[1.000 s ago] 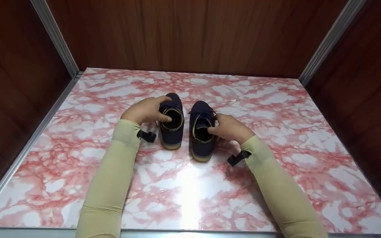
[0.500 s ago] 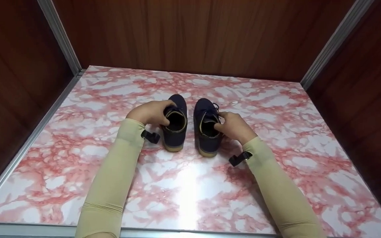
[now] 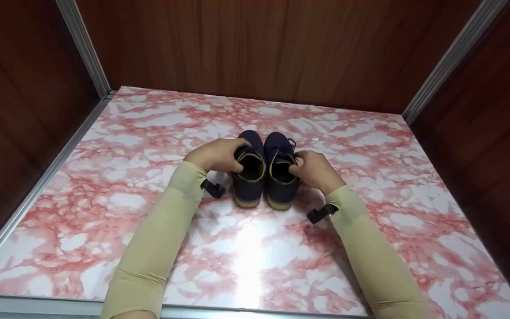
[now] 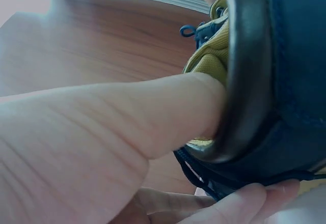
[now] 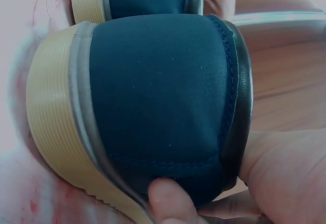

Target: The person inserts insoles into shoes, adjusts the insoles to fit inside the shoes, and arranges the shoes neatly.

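Observation:
Two dark navy lace-up shoes stand side by side on the tabletop, toes pointing away, the left shoe (image 3: 248, 195) close against the right shoe (image 3: 280, 194). My left hand (image 3: 216, 155) grips the left shoe by its outer side. In the left wrist view its thumb (image 4: 188, 99) hooks into the yellow-lined opening, while the other fingers press the outside by a loose lace. My right hand (image 3: 319, 172) holds the right shoe likewise, thumb over the collar. The right wrist view shows its blue heel (image 5: 158, 86) and ribbed tan sole (image 5: 51, 102), a fingertip on the side.
The red-and-white marbled tabletop (image 3: 126, 201) spreads around the shoes. Dark wooden panels (image 3: 255, 48) stand at the back and both sides, joined by metal corner posts (image 3: 84, 48). A metal edge (image 3: 38, 305) runs along the front.
My left hand has brought the left shoe to the right, closing the gap between the shoes. The right shoe has shifted slightly away and right, and its heel now lines up with the other.

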{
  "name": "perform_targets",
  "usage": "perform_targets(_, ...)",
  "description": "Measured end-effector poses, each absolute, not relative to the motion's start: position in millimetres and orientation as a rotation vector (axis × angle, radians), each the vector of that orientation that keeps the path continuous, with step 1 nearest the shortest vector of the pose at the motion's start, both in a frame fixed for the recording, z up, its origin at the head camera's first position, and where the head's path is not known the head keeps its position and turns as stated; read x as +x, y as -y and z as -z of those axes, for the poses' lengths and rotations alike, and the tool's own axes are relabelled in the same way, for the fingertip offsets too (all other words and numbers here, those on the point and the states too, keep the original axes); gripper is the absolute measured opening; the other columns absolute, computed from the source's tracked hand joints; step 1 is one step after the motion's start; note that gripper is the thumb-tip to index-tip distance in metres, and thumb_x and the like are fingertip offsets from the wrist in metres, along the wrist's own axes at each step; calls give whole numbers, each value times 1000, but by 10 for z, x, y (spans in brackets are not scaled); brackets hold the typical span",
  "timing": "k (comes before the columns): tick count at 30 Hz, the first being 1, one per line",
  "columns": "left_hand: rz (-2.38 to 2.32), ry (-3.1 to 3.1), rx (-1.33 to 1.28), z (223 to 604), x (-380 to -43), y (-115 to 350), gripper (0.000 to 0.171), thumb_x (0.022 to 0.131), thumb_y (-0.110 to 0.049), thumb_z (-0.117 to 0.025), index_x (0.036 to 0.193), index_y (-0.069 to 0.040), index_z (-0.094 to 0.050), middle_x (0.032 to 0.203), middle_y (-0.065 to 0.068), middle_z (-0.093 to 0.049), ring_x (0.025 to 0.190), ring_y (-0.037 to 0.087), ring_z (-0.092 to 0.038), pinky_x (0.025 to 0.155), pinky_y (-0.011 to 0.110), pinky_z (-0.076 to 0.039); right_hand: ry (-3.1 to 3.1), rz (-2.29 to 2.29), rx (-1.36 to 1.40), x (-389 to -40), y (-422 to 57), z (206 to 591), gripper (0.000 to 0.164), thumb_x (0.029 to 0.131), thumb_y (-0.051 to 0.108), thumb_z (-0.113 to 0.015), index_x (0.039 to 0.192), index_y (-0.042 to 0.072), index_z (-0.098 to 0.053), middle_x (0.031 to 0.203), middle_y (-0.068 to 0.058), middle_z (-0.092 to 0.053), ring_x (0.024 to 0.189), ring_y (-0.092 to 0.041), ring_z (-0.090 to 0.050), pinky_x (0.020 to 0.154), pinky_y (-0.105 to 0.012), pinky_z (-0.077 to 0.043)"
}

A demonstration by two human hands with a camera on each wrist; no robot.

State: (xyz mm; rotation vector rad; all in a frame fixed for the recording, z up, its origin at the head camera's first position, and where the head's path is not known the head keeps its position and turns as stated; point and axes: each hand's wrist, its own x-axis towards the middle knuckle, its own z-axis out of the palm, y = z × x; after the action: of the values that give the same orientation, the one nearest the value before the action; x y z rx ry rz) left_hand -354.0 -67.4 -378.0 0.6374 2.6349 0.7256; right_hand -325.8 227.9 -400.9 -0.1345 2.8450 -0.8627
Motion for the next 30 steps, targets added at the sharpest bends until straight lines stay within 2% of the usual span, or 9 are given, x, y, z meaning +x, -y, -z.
perform_targets(6, -742, -2640, 661, 3829, -3543, 589, 75, 97, -25, -74, 166, -24, -44, 152, 13, -63, 121, 29, -65, 104, 46, -55, -2888, 781, -155, -3255, -2322, 4018, 54, 100, 28, -64, 148, 3, -64, 132, -20, -73, 92, -27, -73, 68, -31, -60)
perform_targets(10, -734, -2632, 670, 3814, -3556, 621, 76, 103, -40, -72, 170, -24, -38, 163, 13, -57, 135, 31, -64, 117, 49, -50, -2856, 741, -143, -3250, -2380, 3956, 52, 102, 34, -63, 145, 5, -64, 123, -18, -76, 91, -27, -72, 77, -37, -60)
perform_targets(13, -738, -2635, 667, 3731, -3541, 717, 83, 103, -51, -73, 171, -22, -36, 172, 14, -46, 153, 32, -52, 129, 53, -40, -2848, 757, -162, -3226, -2415, 3847, 62, 103, 42, -67, 152, 5, -59, 129, -19, -75, 108, -31, -73, 97, -47, -60)
perform_targets(17, -722, -2665, 690, 3556, -3425, 802, 87, 92, -54, -85, 163, -23, -45, 164, 15, -48, 146, 30, -55, 122, 55, -46, -2855, 765, -256, -3134, -2410, 3650, 80, 96, 48, -80, 158, 5, -53, 149, -22, -66, 137, -38, -64, 119, -57, -50)
perform_targets(19, -675, -2685, 729, 3491, -3344, 760, 88, 87, -53, -91, 157, -21, -49, 156, 14, -50, 135, 28, -58, 116, 53, -51, -2857, 698, -325, -3071, -2378, 3573, 85, 89, 49, -88, 154, 4, -57, 151, -23, -64, 139, -39, -63, 119, -57, -49)
perform_targets(21, -612, -2702, 770, 3461, -3267, 673, 92, 82, -51, -95, 155, -18, -49, 153, 16, -50, 131, 28, -61, 113, 51, -53, -2860, 594, -385, -3008, -2327, 3536, 86, 83, 48, -94, 147, 2, -61, 144, -21, -66, 130, -37, -66, 114, -56, -52)
perform_targets(24, -522, -2710, 801, 3478, -3199, 528, 107, 80, -50, -97, 163, -12, -40, 164, 26, -41, 139, 33, -60, 117, 51, -52, -2858, 473, -459, -2943, -2242, 3557, 82, 77, 43, -98, 138, -1, -65, 132, -18, -67, 117, -33, -66, 107, -51, -56)
perform_targets(28, -463, -2720, 758, 3539, -3169, 437, 122, 81, -50, -97, 173, -13, -25, 178, 35, -17, 148, 39, -57, 121, 52, -50, -2860, 433, -470, -2910, -2159, 3609, 80, 77, 34, -99, 137, -4, -63, 128, -18, -64, 114, -31, -63, 104, -50, -58)
perform_targets(30, -455, -2733, 752, 3558, -3174, 427, 122, 81, -49, -97, 174, -13, -25, 179, 33, -16, 147, 38, -58, 120, 52, -50, -2865, 427, -465, -2915, -2142, 3616, 80, 78, 32, -99, 137, -6, -62, 129, -19, -63, 113, -32, -63, 103, -50, -58)
